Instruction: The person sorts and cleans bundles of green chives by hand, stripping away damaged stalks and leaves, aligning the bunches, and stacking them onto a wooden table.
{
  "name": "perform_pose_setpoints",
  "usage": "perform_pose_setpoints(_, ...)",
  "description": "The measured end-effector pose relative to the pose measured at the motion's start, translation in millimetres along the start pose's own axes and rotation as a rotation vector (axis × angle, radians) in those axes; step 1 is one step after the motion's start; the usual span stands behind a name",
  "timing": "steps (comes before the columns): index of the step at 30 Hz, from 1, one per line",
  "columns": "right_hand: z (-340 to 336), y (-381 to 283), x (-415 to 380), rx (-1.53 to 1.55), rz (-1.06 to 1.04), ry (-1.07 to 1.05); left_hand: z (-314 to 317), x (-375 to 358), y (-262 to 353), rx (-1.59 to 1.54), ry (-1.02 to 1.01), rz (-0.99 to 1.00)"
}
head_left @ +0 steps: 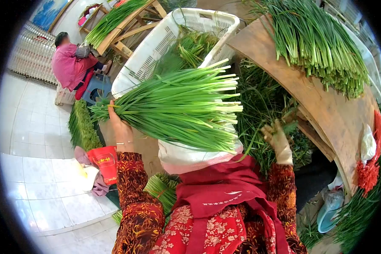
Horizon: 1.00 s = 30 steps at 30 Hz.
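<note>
My left hand (120, 129) is closed round the narrow leafy end of a big bunch of garlic chives (186, 108). The pale cut stems fan out to the right, above a white sack (178, 156) over my lap. My right hand (277, 142), in a pale glove, is off to the right with its fingers curled. A few loose chive leaves (289, 128) stick out on both sides of it, and it hangs over a dark heap of leafy trimmings (262, 101).
A white plastic crate (133, 63) with greens stands ahead. More chives (317, 46) lie on a curved wooden board (343, 122) at right, where red ties (368, 169) hang. A person in pink (70, 63) sits at far left. A red bag (105, 163) lies near my left arm.
</note>
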State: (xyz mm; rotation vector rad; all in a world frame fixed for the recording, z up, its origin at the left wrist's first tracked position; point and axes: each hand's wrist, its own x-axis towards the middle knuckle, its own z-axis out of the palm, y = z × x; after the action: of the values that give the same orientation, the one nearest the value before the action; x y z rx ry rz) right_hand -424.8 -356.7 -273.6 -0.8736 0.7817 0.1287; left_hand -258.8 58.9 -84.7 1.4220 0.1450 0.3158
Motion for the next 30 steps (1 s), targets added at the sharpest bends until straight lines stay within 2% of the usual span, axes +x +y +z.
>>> perform_pose_setpoints(2,55,-31,-30,-0.307,-0.23,-0.37,7,-5,3,-0.018,0.001,-0.022)
perform_pose_setpoints(4,81,-44,-40,-0.274,-0.197,-0.501,5,-3,-2,-0.041,-0.028,0.006)
perform_pose_setpoints(6,115,-50,-35,-0.488,-0.222,-0.623,0,2,-6,-0.061,-0.052,0.051)
perform_pose_setpoints(7,123,-41,-17,-0.518,-0.443,-0.597,1,3,-5,-0.036,-0.105,0.102)
perform_pose_setpoints(8,127,-46,5,-0.331,-0.235,-0.66,2,3,-3,-0.022,-0.131,0.128)
perform_pose_setpoints(9,132,-51,0,-0.305,-0.215,-0.605,6,2,2,-0.009,-0.157,0.155)
perform_pose_setpoints(10,138,-60,-8,-0.279,-0.195,-0.555,23,-4,18,-0.054,-0.074,0.083)
perform_pose_setpoints(11,139,-76,-12,-0.361,-0.243,-0.607,33,-7,27,-0.097,0.012,0.007)
perform_pose_setpoints(12,143,-78,-14,-0.349,-0.243,-0.63,36,-5,28,-0.096,0.013,0.006)
perform_pose_setpoints(14,149,-88,-23,-0.387,-0.107,-0.535,42,0,27,-0.2,-0.039,0.123)
perform_pose_setpoints(15,147,-83,-20,-0.386,-0.107,-0.535,42,2,26,-0.216,-0.009,0.123)
perform_pose_setpoints(17,142,-72,-10,-0.19,-0.033,-0.666,33,15,11,-0.187,-0.047,0.156)
perform_pose_setpoints(19,142,-65,-6,-0.185,-0.101,-0.694,30,16,8,-0.153,-0.077,0.191)
perform_pose_setpoints(22,137,-51,-7,-0.14,-0.115,-0.738,32,2,11,0.028,0.019,0.036)
perform_pose_setpoints(24,137,-40,-11,-0.17,-0.238,-0.663,31,-5,11,-0.024,0.038,-0.004)
perform_pose_setpoints(27,133,-30,-23,-0.117,-0.227,-0.621,10,9,-10,-0.205,0.024,-0.035)
perform_pose_setpoints(30,130,-26,-44,-0.041,-0.219,-0.528,22,2,-6,-0.198,0.089,-0.099)
